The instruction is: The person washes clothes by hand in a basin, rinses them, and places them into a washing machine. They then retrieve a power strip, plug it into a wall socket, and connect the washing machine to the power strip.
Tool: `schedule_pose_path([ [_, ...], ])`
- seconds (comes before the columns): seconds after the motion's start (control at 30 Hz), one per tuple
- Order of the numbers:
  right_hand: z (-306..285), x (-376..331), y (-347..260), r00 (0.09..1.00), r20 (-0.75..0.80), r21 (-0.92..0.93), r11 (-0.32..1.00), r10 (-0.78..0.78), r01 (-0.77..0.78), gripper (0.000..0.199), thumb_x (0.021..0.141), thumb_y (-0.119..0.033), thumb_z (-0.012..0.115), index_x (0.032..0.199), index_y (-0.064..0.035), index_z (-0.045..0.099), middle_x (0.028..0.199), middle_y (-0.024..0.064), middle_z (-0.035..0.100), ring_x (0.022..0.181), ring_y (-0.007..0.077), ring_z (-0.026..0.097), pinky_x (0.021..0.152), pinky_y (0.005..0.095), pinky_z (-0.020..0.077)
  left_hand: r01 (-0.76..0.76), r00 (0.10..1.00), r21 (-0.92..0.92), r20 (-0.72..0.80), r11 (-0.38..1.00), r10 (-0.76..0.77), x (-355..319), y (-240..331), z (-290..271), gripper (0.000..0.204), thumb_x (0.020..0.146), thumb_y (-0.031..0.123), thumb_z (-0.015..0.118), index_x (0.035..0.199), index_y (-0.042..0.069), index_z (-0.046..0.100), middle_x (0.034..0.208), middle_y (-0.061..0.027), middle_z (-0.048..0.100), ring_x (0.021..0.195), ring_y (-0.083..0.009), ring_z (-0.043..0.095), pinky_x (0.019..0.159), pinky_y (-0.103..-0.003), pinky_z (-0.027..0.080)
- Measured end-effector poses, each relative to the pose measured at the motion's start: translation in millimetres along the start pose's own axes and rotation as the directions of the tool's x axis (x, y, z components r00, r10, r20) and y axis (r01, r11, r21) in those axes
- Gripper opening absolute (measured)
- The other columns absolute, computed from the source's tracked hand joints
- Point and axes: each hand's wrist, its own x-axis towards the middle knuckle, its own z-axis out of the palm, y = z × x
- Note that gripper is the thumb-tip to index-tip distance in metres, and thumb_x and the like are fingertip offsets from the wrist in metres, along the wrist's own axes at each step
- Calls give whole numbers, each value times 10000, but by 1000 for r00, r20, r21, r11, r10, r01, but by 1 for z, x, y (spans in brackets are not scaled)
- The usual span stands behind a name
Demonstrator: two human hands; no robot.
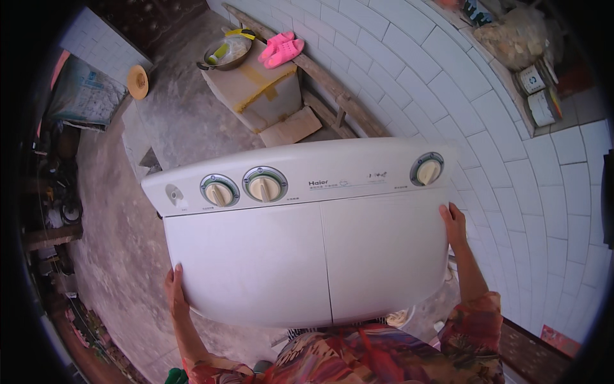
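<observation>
**Both hands on the sides of a white washing machine**

Nearest to me were my own patterned sleeves (409, 349), red and floral, coming in from the lower edge. From there my forearms ran up on either side of a white twin-tub washing machine (307, 256), which filled the middle of the view. My hands were well apart, one on each side of it. My left hand (176, 294) lay flat against the left edge near the lower corner, fingers stretched along the side. My right hand (453, 223) pressed on the right edge higher up, just below the control panel, fingertips curled over the rim. Neither hand was closed into a fist; both were laid open on the casing.

The machine's top showed two flat lids side by side with a seam between them. Beyond the lids ran the control panel (300, 176), with two round knobs (243, 189) close together on the left and a third knob (427, 169) at the right.

Past the machine was a rough concrete floor (173, 115). A white tiled wall (511, 160) curved along the right. Further off stood a box (256, 86) bearing a metal pan (225, 52) and a pair of pink slippers (281, 48), with a wooden plank (326, 83) leaning along the wall beside it.
</observation>
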Motion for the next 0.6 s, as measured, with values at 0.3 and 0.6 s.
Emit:
schedule_pose_path([
  [0.3, 23, 110, -88, 993, 94, -64, 995, -74, 80, 563, 792, -489, 623, 1067, 3, 627, 864, 87, 642, 783, 146, 574, 715, 286, 449, -9, 989, -185, -149, 983, -19, -28, -31, 31, 545, 871, 456, 588, 1078, -45, 536, 933, -88, 602, 816, -150, 538, 692, -282, 445],
  [0.6, 27, 135, -105, 991, 126, -201, 979, 51, -25, 786, 751, -704, 514, 1114, -16, 623, 1012, 142, 653, 939, 255, 614, 843, 356, 448, 105, 993, -5, -56, 994, -105, -28, -2, 27, 672, 843, 488, 603, 1194, -69, 466, 1013, -126, 580, 850, -175, 549, 716, -306, 453],
])
